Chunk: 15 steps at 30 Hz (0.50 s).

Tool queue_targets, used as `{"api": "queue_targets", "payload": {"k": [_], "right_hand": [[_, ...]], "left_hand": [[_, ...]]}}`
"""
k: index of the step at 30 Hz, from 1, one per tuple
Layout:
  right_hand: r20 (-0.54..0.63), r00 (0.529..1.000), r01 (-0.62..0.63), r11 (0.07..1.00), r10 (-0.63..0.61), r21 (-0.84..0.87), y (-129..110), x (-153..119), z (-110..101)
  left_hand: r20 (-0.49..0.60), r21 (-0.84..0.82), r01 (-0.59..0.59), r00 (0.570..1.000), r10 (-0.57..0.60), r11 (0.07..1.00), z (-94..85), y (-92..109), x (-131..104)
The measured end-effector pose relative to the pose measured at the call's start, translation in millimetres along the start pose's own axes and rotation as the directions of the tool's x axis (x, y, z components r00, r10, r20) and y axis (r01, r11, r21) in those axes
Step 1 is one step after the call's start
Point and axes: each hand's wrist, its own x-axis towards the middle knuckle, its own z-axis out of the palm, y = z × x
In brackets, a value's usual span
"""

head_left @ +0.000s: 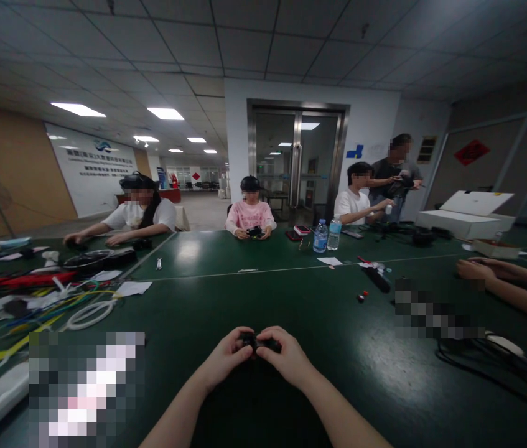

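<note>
My left hand and right hand are pinching a small black object over the worktop; I am judging it light and stiff, perhaps slippery, best taken by its opposite ends.

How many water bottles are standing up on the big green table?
2. The left bottle stands on the far part of the table; the right bottle is close beside it. Others could be hidden behind things.

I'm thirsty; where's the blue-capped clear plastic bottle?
In the head view, the blue-capped bottle stands right of centre, immediately left of another clear bottle.
</note>
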Motion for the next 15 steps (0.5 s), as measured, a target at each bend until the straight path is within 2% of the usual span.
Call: {"api": "queue_targets", "payload": {"k": [4,8,15], "right_hand": [[0.015,1.0,-0.009,1.0,0.01,-0.023,-4.7,-2.6,-1.5],[0.023,0.999,0.042,0.999,-0.042,-0.012,-5.2,-2.4,-0.8],[-0.004,0.995,0.099,0.995,-0.099,-0.007,1.4,-2.0,2.8]], "left_hand": [[-0.033,0.021,-0.005,0.999,0.006,1.0,0.3,-0.8,-0.3],[-0.094,0.005,0.007,0.996,-0.006,1.0,0.4,0.0,-0.4],[-0.104,-0.046,0.019,0.994,-0.024,0.999,0.6,2.5,-0.2]]}}
